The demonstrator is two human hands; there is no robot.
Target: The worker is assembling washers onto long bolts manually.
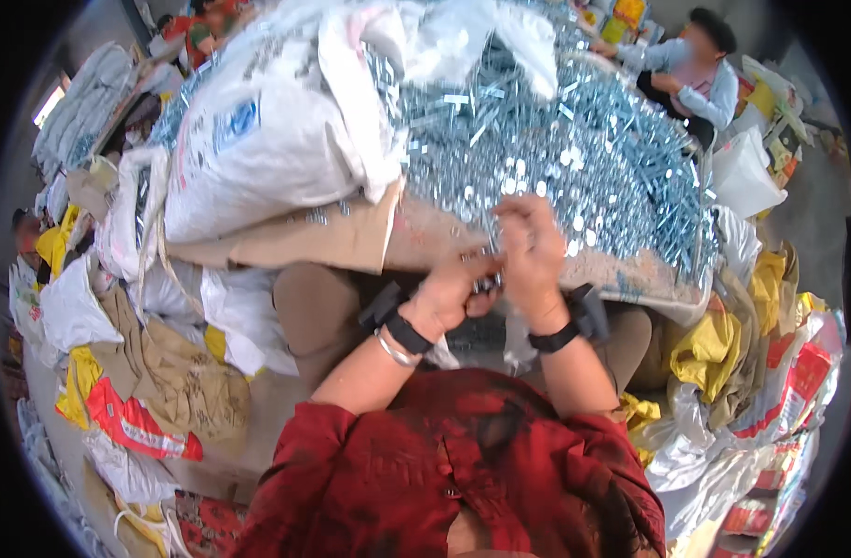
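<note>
Fingers (474,266) of the left hand (452,286) look closed on some shiny bits (487,283), though it's pretty blurry. Right hand (533,249) is half-curled just beside them, can't tell if it's gripping anything. Both are by the near edge of the desk (621,270), next to a big silvery heap (537,167). Fat white sack (267,158) sits left of that, co-worker (700,79) up at far right.
</note>
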